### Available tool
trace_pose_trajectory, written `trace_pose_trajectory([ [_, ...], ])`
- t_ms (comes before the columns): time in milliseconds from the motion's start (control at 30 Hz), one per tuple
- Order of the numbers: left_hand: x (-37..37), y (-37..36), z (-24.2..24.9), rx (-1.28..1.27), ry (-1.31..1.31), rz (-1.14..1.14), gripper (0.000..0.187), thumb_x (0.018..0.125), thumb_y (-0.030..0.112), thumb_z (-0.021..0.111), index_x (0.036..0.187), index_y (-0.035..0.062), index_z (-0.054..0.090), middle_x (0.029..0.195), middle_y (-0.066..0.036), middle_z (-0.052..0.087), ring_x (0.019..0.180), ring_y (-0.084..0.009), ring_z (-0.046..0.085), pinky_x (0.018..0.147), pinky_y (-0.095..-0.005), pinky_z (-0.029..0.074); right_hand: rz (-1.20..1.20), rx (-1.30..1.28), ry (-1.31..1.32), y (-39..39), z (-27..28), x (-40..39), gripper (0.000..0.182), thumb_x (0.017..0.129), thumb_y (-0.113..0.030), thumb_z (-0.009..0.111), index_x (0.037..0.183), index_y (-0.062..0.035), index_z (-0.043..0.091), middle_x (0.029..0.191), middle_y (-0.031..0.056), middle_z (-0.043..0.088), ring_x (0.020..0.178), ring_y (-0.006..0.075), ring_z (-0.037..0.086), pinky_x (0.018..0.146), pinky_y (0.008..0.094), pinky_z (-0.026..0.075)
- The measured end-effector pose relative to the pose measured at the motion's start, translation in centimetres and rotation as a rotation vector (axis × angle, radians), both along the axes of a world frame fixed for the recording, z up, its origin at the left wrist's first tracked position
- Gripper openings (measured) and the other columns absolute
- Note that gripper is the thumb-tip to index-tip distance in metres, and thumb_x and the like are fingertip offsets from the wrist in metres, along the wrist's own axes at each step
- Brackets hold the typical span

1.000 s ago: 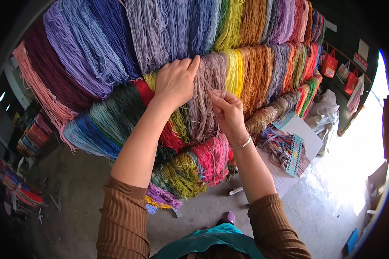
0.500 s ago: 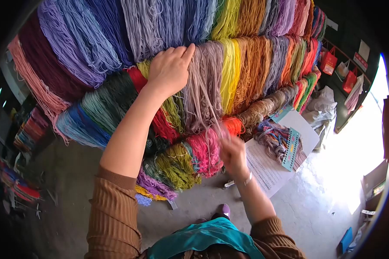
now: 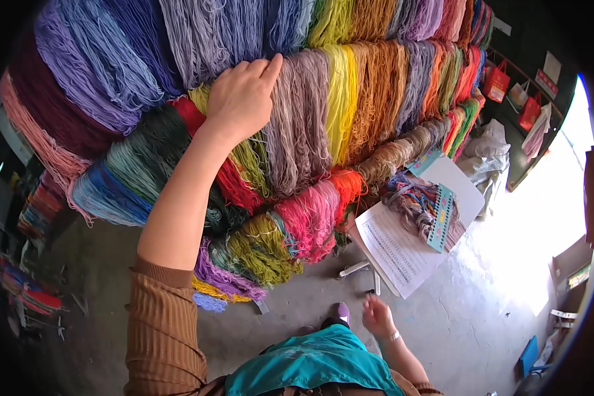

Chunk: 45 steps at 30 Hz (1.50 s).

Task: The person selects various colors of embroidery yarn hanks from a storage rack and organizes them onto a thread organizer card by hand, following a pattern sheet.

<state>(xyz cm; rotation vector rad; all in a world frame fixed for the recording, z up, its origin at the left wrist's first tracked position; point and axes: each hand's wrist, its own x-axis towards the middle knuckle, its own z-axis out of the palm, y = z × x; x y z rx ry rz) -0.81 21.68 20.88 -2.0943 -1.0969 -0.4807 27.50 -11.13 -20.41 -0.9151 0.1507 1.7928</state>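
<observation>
My left hand (image 3: 241, 99) is curled over the top of a hanging row of thread, its fingers pressing at the upper edge of a mauve-grey skein (image 3: 300, 119). The index finger points up along that edge, and the other fingertips are hidden behind the hand. A yellow skein (image 3: 340, 99) hangs just right of the mauve-grey one. Low in front of my body, clear of the rack, is my right hand (image 3: 379, 320), closed and slightly blurred. A faint pale strand trails beneath it, looking like thread.
Pink skeins (image 3: 307, 224) and olive skeins (image 3: 264, 251) hang on the lower row. At the right, printed sheets (image 3: 402, 254) lie under a bundle of mixed threads (image 3: 409, 208) and a teal punched card (image 3: 441, 218). Red bags (image 3: 497, 84) hang on the far wall.
My right hand has pulled strands down out of the mauve-grey skein and moved from the rack to low beside my body. My left hand stays on the skein's top; the view has shifted slightly.
</observation>
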Motion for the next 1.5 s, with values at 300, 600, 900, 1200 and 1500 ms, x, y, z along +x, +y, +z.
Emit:
trace_pose_trajectory([
  [300,-0.3,0.1,0.1,-0.001,-0.025,-0.046,0.065,0.081,0.011,0.059,0.144,0.0093,0.043,0.122,-0.006,0.059,0.106,-0.0252,0.058,0.093,-0.0385,0.047,-0.238,1.067,-0.87,29.0,28.5,-15.0,0.03,0.083,-0.01,0.072,0.11,-0.0007,0.064,0.062,-0.0066,0.044,0.054,0.0046,0.037,0.049,0.0219,0.031],
  [600,-0.2,0.0,-0.1,0.056,-0.045,-0.076,0.058,0.082,0.011,0.056,0.139,0.0086,0.049,0.115,-0.005,0.061,0.102,-0.023,0.059,0.089,-0.0368,0.048,-0.475,1.023,-0.994,34.1,29.5,-17.7,0.015,0.083,-0.011,0.071,0.091,0.0002,0.069,0.061,-0.0023,0.053,0.056,0.0068,0.046,0.053,0.0242,0.04],
  [900,-0.2,-0.1,-0.1,0.02,-0.047,-0.042,0.062,0.08,0.01,0.059,0.141,0.0089,0.047,0.119,-0.005,0.06,0.104,-0.0236,0.058,0.091,-0.0375,0.048,-0.176,1.002,-0.303,31.4,30.3,-15.4,0.004,0.087,-0.005,0.065,0.085,-0.0078,0.062,0.06,-0.006,0.045,0.047,0.0054,0.036,0.043,0.0219,0.025],
  [1200,0.0,-0.2,-0.1,0.066,-0.06,-0.06,0.056,0.082,0.012,0.055,0.138,0.009,0.05,0.111,-0.004,0.061,0.1,-0.0219,0.059,0.088,-0.0362,0.047,-0.133,1.049,-0.259,30.7,31.0,-15.2,0.004,0.093,-0.009,0.059,0.094,-0.0065,0.056,0.069,0.0039,0.062,0.047,0.0067,0.045,0.041,0.0204,0.029],
  [1500,0.0,-0.3,0.1,0.001,-0.055,-0.029,0.063,0.079,0.01,0.058,0.141,0.0087,0.047,0.118,-0.005,0.06,0.105,-0.0232,0.058,0.091,-0.0375,0.047,-0.066,1.125,-0.383,30.7,30.7,-14.9,0.007,0.095,-0.012,0.06,0.094,-0.0045,0.061,0.062,-0.0037,0.053,0.045,0.0034,0.039,0.041,0.0203,0.026],
])
